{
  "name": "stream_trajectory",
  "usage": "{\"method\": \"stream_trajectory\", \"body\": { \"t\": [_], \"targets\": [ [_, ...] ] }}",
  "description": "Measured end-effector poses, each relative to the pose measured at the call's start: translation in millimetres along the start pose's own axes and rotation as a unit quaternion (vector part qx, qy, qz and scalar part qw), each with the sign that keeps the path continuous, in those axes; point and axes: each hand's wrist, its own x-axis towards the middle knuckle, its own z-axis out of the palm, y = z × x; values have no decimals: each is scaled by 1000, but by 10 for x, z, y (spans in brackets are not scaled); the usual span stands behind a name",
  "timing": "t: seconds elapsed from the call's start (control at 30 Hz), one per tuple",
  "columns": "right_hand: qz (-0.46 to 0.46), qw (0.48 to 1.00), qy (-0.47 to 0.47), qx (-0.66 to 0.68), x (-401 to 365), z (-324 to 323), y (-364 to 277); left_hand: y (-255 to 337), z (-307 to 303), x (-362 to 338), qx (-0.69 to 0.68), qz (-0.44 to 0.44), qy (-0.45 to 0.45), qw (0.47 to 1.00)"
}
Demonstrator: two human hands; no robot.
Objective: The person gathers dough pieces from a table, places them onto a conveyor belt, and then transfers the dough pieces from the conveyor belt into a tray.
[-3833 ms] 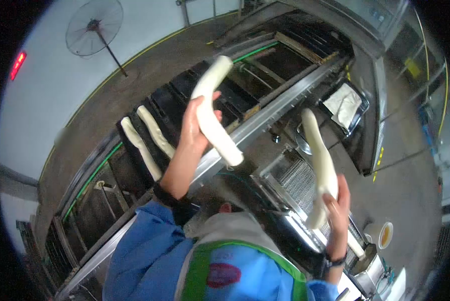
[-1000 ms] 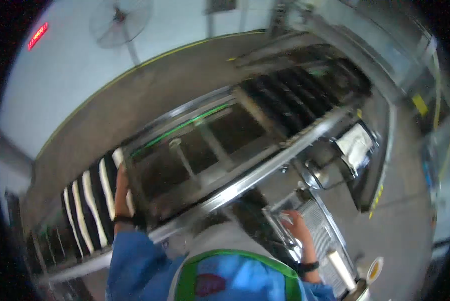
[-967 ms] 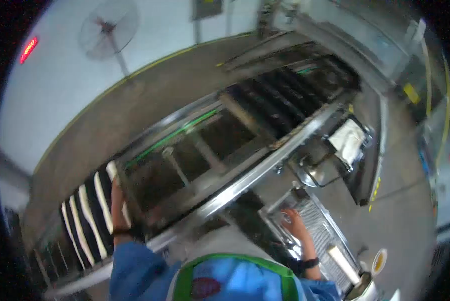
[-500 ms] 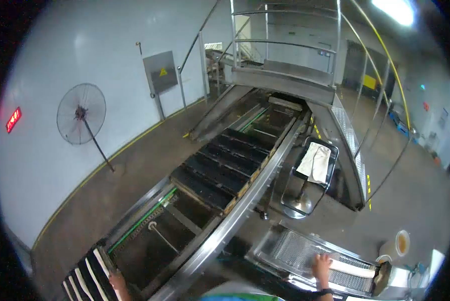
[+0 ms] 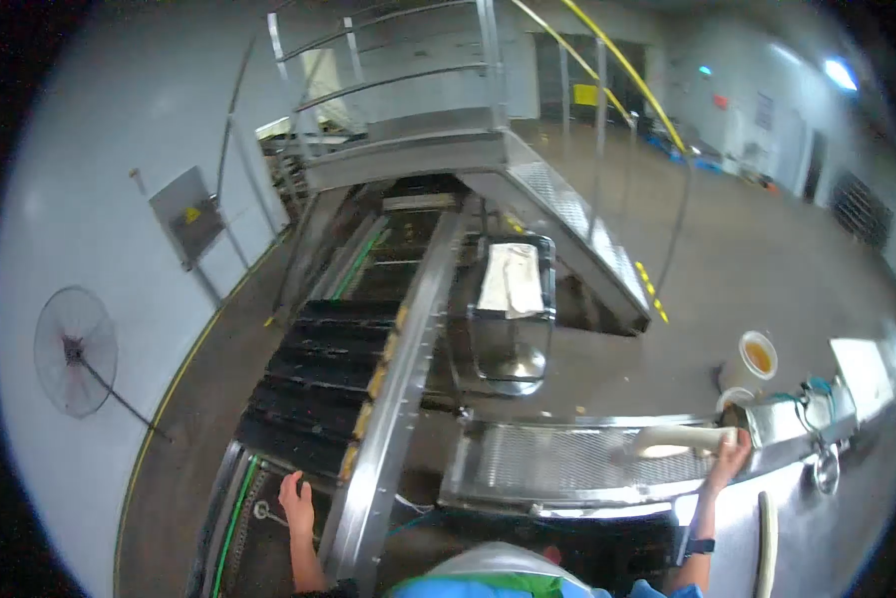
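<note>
Right fingers [image 5: 734, 443] have moved, gripping a smooth, pale roll [image 5: 685, 437]

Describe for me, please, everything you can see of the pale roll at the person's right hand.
The pale roll is long, rounded and off-white, and looks like soft dough. It runs roughly crosswise in the view, over the metal mesh; whether it rests there or is lifted is unclear. The right hand is on its end at the picture's right, apparently gripping it; the other end is blurred.
</note>
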Motion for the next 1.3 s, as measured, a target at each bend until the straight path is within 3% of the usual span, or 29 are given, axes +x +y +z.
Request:
{"method": "stream_trajectory", "body": {
  "t": [0.07, 0.13, 0.23, 0.27, 0.33, 0.4, 0.43, 0.5, 0.53, 0.6, 0.63, 0.7, 0.77, 0.8, 0.83, 0.87, 1.0, 1.07, 1.1, 1.17, 1.23, 1.3],
  "targets": [
    [42, 991, 120, 46, 99, -773, 18, 260, 186, 81, -38, -14, -51, 998],
    [82, 966, 242, -48, -54, -1469, -85, 269, 436, 180, -17, 40, -71, 997],
    [66, 880, 389, -263, -517, -2697, 711, 560, 696, 256, -11, 54, -100, 993],
    [78, 830, 417, -361, -698, -3071, 1052, 639, 777, 272, -15, 62, -108, 992],
    [265, 760, 382, -454, -1152, -3368, 975, 796, 921, 306, -16, 87, -134, 987],
    [250, 650, 418, -583, -1550, -3852, 1406, 915, 1062, 295, -23, 100, -140, 985],
    [250, 647, 424, -582, -1568, -3923, 1392, 972, 1125, 289, -26, 106, -140, 984],
    [347, 622, 457, -533, -1650, -4070, 1338, 1025, 1266, 271, -59, 115, -139, 982],
    [346, 620, 461, -532, -1622, -4088, 1283, 1050, 1341, 256, -63, 117, -141, 981],
    [266, 689, 383, -555, -1513, -4045, 1160, 1135, 1430, 229, -59, 125, -163, 977],
    [265, 688, 386, -555, -1414, -3963, 1109, 1209, 1450, 194, -55, 113, -166, 978],
    [190, 760, 298, -545, -1109, -3673, 1014, 1279, 1522, 123, -66, 103, -176, 977],
    [220, 768, 199, -568, -828, -3216, 877, 1296, 1598, 54, -78, 93, -183, 976],
    [184, 828, 152, -507, -758, -3049, 947, 1281, 1653, 11, -76, 101, -190, 974],
    [182, 814, 132, -535, -672, -2640, 709, 1271, 1695, -30, -73, 108, -196, 972],
    [121, 830, 44, -543, -646, -2613, 1041, 1305, 1708, -95, -75, 107, -193, 972],
    [10, 803, -184, -567, -485, -1808, 772, 1363, 1753, -387, -78, 122, -168, 975],
    [41, 794, -277, -539, -326, -1696, 847, 1437, 1690, -528, -63, 80, -192, 976],
    [36, 797, -281, -534, -256, -1679, 912, 1306, 1771, -537, -89, 87, -190, 974],
    [48, 741, -273, -612, -96, -1744, 1071, 1293, 1722, -600, -79, 80, -188, 976],
    [22, 717, -241, -653, 122, -1888, 970, 1329, 1673, -642, -71, 75, -188, 977],
    [21, 756, -113, -644, 299, -2167, 1167, 1344, 1637, -658, -70, 86, -177, 978]
  ]
}}
